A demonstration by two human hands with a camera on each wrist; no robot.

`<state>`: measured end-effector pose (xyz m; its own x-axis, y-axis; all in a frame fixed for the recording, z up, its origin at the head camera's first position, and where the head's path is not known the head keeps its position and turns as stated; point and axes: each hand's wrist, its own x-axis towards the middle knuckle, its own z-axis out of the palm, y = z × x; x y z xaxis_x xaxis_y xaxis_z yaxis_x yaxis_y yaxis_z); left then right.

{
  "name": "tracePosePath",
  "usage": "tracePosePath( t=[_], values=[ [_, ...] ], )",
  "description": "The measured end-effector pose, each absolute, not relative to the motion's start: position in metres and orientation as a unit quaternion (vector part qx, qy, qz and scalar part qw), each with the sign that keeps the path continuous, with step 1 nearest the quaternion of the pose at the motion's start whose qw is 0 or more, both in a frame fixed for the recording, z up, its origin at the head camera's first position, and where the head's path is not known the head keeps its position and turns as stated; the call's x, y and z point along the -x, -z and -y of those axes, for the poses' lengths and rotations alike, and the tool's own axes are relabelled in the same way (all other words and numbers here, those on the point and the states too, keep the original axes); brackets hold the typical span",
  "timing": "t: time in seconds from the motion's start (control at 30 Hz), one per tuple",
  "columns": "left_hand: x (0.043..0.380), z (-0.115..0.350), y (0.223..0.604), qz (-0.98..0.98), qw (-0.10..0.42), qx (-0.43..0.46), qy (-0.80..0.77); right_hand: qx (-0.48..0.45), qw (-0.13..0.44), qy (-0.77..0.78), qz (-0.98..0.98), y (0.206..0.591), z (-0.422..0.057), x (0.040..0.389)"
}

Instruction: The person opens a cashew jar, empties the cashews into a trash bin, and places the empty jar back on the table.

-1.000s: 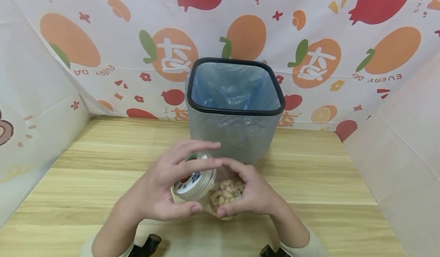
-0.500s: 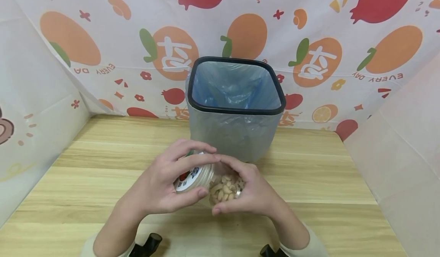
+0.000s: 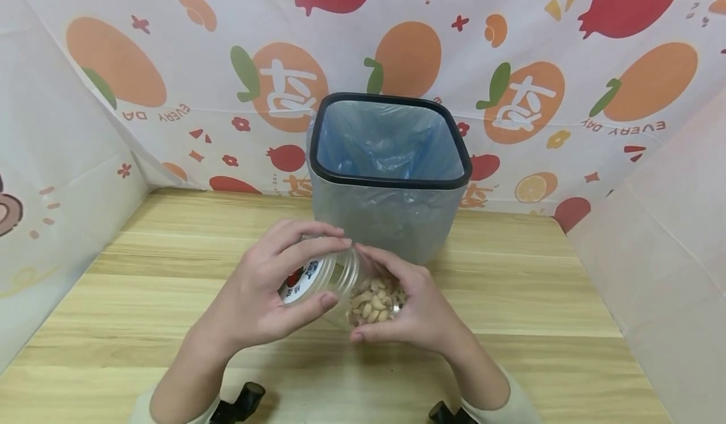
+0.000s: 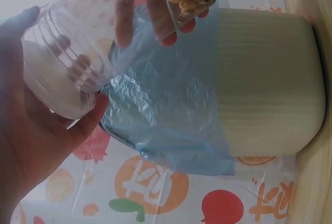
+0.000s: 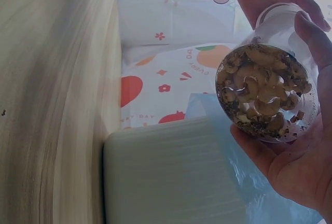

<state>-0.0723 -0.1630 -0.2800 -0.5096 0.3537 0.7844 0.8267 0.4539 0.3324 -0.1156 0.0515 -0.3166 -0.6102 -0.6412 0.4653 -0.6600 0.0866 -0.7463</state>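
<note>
A clear plastic jar [image 3: 365, 269] is held tilted above the table, its lid end pointing left. Cashews [image 3: 371, 301] lie in its base, and the right wrist view shows them through the round bottom with darker bits among them. My left hand [image 3: 255, 295] grips the clear lid [image 3: 302, 282], which bears a white sticker with red and dark print. Right at the lid is the jar's ridged neck. Around the lower body curl the fingers and thumb of my right hand [image 3: 416, 307]. Part of the sticker is hidden behind the left fingers.
Just beyond the hands stands a pale bin with a black rim [image 3: 391, 183], lined with a blue plastic bag [image 3: 380, 143]. Behind it hangs a fruit-printed cloth [image 3: 187, 96]. The wooden table [image 3: 539, 323] lies beneath, with black mounts [image 3: 247, 401] at the wrists.
Both hands have lifted the jar slightly, toward the bin. The lid's top has turned more to the left, and more of the clear neck shows beside it.
</note>
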Motion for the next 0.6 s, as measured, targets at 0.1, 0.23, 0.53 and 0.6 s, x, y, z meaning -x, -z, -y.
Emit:
tracePosePath(
  t=[0.1, 0.23, 0.53, 0.6],
  values=[
    [0.075, 0.162, 0.278, 0.783, 0.328, 0.384, 0.362, -0.435, 0.014, -0.512, 0.741, 0.316, -0.055, 0.116],
    [0.077, 0.162, 0.274, 0.778, 0.327, 0.394, 0.365, -0.424, 0.021, -0.519, 0.741, 0.313, -0.060, 0.118],
    [0.079, 0.172, 0.291, 0.798, 0.310, 0.361, 0.370, -0.412, 0.040, -0.534, 0.737, 0.305, -0.070, 0.122],
    [0.079, 0.176, 0.297, 0.809, 0.306, 0.351, 0.359, -0.408, 0.041, -0.534, 0.739, 0.305, -0.072, 0.123]
  ],
)
